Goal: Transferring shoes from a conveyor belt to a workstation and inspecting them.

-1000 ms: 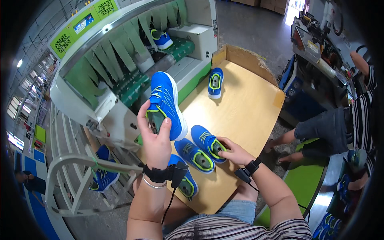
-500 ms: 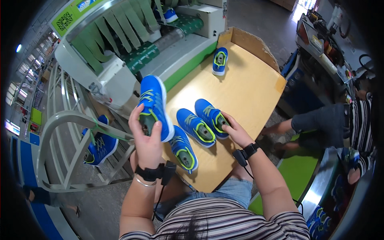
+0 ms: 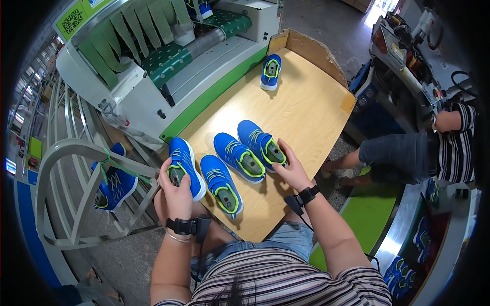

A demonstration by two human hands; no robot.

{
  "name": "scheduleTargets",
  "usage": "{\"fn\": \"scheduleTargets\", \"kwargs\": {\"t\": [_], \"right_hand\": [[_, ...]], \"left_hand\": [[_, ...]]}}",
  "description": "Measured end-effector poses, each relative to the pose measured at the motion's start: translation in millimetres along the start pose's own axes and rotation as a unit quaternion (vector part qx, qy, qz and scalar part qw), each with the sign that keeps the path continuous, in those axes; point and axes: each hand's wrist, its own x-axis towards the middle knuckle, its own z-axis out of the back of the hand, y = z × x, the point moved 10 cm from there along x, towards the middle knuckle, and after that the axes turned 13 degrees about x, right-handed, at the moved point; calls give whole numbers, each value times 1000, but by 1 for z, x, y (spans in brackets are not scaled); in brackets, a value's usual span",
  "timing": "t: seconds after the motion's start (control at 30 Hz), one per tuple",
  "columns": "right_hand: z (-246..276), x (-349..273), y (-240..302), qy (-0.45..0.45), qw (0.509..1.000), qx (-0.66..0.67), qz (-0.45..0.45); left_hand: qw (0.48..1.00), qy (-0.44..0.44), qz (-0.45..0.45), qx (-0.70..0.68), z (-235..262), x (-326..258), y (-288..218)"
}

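Observation:
My left hand is closed around the heel of a blue sneaker with a white sole and lime trim, at the left edge of the wooden table. Beside it lie two more blue sneakers, a near one and a middle one, toes pointing away from me. My right hand grips the heel of a fourth sneaker, thumb at its opening and fingers along its outer side. Dark green lasts fill these sneakers. Whether the left sneaker touches the table I cannot tell.
Another blue sneaker stands at the far end of the table, near a cardboard edging. A machine with a green conveyor belt borders the table's left. A metal rack holds sneakers at left. Another person stands at right.
My left hand has lowered its sneaker toward the table, so its toe has dropped beside the others. My right hand keeps hold of its sneaker. The whole view has shifted slightly.

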Motion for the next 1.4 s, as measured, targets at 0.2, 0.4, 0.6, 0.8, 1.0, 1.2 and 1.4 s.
{"fn": "scheduleTargets", "kwargs": {"t": [0.2,0.4,0.6,0.8,1.0,1.2,1.4], "right_hand": [[-3,4,13,-53,991,-115,37],[-7,12,1,-49,998,-32,-15],[14,25,-8,-125,991,24,-45],[-19,128,99,-63,992,105,43],[-182,319,222,37,992,22,116],[-278,356,206,12,959,-260,113],[-245,190,181,191,912,-252,262]], "left_hand": [[988,1,-59,144,-24,-9,4],[993,23,-26,116,-28,-12,8],[989,56,-67,122,-32,-10,10],[990,62,-72,107,-31,-14,15],[990,72,-78,95,-33,-14,14],[989,76,-77,97,-37,-16,14],[992,51,-78,90,-30,-18,22]]}}
